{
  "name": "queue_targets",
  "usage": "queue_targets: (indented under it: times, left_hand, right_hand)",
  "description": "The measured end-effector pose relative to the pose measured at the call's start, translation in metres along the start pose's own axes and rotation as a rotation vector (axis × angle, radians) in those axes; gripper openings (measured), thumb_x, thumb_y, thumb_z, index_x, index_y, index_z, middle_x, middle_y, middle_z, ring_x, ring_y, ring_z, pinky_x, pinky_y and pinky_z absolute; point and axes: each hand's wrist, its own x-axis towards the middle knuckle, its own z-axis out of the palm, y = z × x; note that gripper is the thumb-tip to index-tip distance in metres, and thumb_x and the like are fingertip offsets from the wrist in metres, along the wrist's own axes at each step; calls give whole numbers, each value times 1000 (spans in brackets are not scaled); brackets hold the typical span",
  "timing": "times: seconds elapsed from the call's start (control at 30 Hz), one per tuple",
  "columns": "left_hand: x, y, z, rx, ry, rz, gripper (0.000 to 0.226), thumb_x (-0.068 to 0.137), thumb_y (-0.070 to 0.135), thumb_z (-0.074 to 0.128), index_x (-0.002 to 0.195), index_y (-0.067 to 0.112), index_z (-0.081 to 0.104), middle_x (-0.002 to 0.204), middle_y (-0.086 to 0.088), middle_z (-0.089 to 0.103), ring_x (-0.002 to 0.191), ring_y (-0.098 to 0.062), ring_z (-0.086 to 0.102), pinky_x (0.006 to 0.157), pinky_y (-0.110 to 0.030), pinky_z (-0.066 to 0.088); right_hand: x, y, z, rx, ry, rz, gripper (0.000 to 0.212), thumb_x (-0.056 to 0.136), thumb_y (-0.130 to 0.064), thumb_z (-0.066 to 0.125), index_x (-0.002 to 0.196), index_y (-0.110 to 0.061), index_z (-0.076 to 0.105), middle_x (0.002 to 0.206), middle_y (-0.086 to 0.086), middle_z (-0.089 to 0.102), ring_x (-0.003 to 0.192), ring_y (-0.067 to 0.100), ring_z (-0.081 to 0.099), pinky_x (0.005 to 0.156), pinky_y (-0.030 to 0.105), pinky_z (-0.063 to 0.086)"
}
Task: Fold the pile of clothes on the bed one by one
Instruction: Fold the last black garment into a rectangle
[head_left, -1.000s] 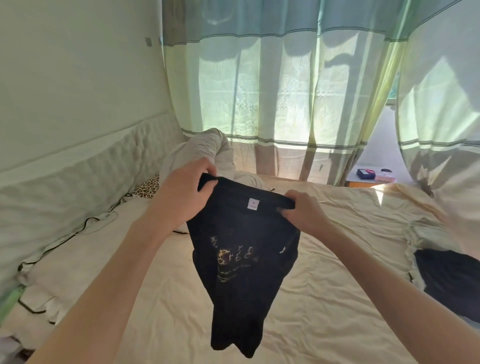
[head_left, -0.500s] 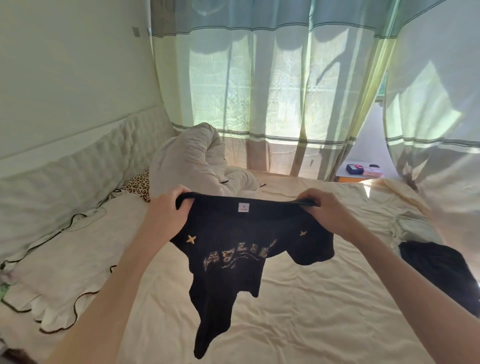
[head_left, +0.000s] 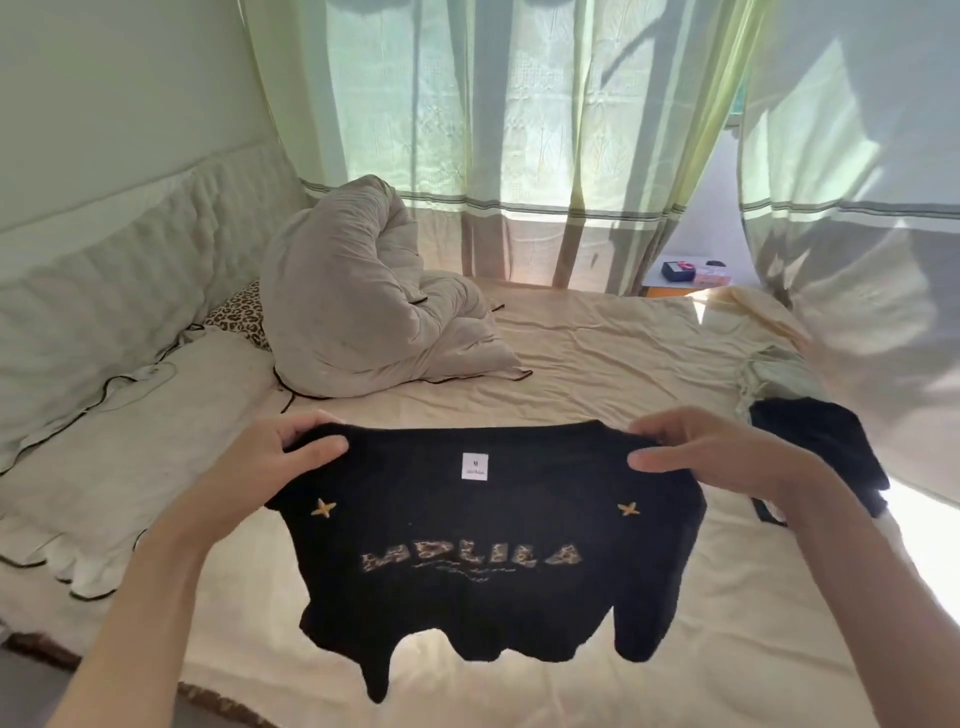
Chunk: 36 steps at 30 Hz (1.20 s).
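Black top (head_left: 488, 551) hangs over the near part of the bed (head_left: 597, 353), left hand (head_left: 270, 462) and right hand (head_left: 711, 457) each pinching a shoulder. Looks light and floppy; shoulder seams seem the best grip.

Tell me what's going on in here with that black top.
A person is holding a black knit top up over the bed, spread out by its shoulders. The left hand pinches one shoulder and the right hand the other, with the white size label facing the camera. It is not folded yet. Another dark garment lies on the bed to the right, and a bunched duvet sits near the headboard.
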Motion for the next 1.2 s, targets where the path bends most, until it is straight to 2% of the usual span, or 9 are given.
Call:
queue_targets:
  times: [0.13,0.3,0.4,0.47,0.6,0.83,0.9,1.03,1.2]
  left_hand:
    - [-7,-8,4,-175,-48,-41,21,79,24,58,94,14,70,83,-8,73,74,-19,71,54,-17,52]
    - [31,-49,34,134,104,-112,18,82,39,64,77,24,71,68,2,70,58,-7,66,47,-12,45]
    - [64,-95,54,254,76,-147,15,88,36,61,75,28,66,62,9,67,62,-5,64,50,-12,41]
    - [93,-129,66,382,18,-143,10,94,29,55,86,27,61,74,18,60,72,0,56,60,-13,37]
    - [154,-194,84,501,-38,-134,22,97,24,49,113,21,64,101,10,61,94,-8,52,81,-23,36]
    - [279,-282,115,615,-36,-266,31,94,44,49,102,21,69,92,2,68,88,-18,60,79,-36,48]
    - [311,-304,120,651,14,-261,29,93,42,51,100,19,68,93,-1,66,89,-21,58,77,-36,47]
    - [345,-352,130,492,188,-290,23,91,25,53,112,19,61,105,-5,61,104,-23,54,91,-41,46]
    - [305,-428,125,541,96,-373,33,95,15,50,128,14,51,125,-8,52,112,-21,50,93,-30,40]
  right_hand:
    - [-5,10,0,147,75,-16,22,75,-26,68,87,-8,72,85,11,71,75,17,67,66,22,53]
    - [40,52,7,-86,370,67,10,91,-19,61,89,-23,70,90,-2,72,84,11,67,77,21,50]
    - [83,94,9,-212,443,116,21,90,-18,62,74,-32,64,74,-16,63,70,-7,59,65,9,40]
    - [115,129,4,-302,439,174,24,89,-23,64,67,-32,59,66,-16,57,62,-3,55,61,17,37]
    - [180,194,-11,-410,424,263,25,88,-31,64,66,-25,56,65,-8,56,64,11,53,59,28,37]
    - [295,298,-45,-541,436,362,23,93,-40,53,83,-21,63,75,-4,60,71,16,53,54,26,32]
    - [325,326,-51,-593,446,391,25,95,-36,50,99,-18,67,90,1,64,81,19,54,61,28,35]
    - [363,368,-37,-631,554,443,34,96,-25,46,127,-14,55,125,12,59,119,31,48,96,42,38]
    - [368,391,46,-703,468,329,44,97,-26,47,138,-12,45,141,10,47,134,28,36,108,43,28]
